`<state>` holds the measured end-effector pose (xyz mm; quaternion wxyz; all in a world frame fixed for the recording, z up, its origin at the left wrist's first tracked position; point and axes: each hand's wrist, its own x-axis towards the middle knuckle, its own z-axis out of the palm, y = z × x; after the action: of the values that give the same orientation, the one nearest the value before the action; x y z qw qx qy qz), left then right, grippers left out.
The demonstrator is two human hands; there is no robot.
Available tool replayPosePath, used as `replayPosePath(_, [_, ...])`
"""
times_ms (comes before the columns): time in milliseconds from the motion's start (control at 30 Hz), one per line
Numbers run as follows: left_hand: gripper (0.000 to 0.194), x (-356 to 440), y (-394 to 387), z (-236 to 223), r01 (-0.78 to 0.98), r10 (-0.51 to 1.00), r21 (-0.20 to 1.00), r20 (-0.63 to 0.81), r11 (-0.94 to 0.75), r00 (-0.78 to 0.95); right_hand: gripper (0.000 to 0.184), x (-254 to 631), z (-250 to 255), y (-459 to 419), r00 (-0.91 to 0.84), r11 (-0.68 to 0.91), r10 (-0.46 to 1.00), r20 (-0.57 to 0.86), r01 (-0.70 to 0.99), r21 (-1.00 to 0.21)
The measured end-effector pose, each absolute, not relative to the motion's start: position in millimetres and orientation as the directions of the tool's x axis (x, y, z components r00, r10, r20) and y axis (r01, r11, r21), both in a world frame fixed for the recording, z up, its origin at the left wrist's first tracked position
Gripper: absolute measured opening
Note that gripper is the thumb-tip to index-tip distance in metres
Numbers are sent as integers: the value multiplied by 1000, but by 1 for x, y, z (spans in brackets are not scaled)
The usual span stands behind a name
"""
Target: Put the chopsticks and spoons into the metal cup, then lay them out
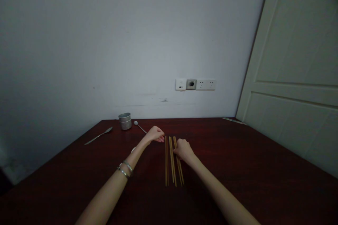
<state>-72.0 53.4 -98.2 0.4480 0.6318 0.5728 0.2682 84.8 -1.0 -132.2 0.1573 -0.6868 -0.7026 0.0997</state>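
Note:
Several wooden chopsticks [172,168] lie lengthwise on the dark red-brown table, in three narrow groups. My left hand [155,134] is at the far end of the leftmost chopsticks [166,161], with its fingertips drawn together; whether they grip a chopstick is hidden. Closed around the upper part of the rightmost chopsticks [180,172] is my right hand [184,149], its thumb side close to the middle group. Two bracelets circle my left wrist.
At the back left stand a metal cup [125,121] and, beside it, a long-handled spoon [139,126]. A fork [100,135] lies farther left. A pale object [133,149] shows partly behind my left forearm. A flat strip [234,121] lies at the back right, near the wall.

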Motion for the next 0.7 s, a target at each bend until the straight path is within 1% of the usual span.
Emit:
replayPosePath(100, [10,-72,54,-100,490,966,870,-169,52,197,17,87,-137,0,-21,64,992,122,930,-362])
replayPosePath(200, [11,-72,53,-101,498,967,866,-162,44,197,11,90,-142,0,-38,92,990,134,900,-426])
replayPosePath(300, [10,-72,53,-102,490,965,870,-164,45,203,6,92,-145,0,-66,100,994,83,839,-535])
replayPosePath(400, [9,-73,54,-104,482,964,875,-165,46,206,5,92,-144,-1,-61,58,998,16,783,-619])
replayPosePath(500, [8,-74,56,-105,476,964,878,-165,47,208,6,92,-139,-5,-43,31,999,-2,751,-659])
replayPosePath(700, [8,-74,56,-106,473,965,880,-164,50,204,10,92,-130,-10,-16,-15,999,-38,716,-698])
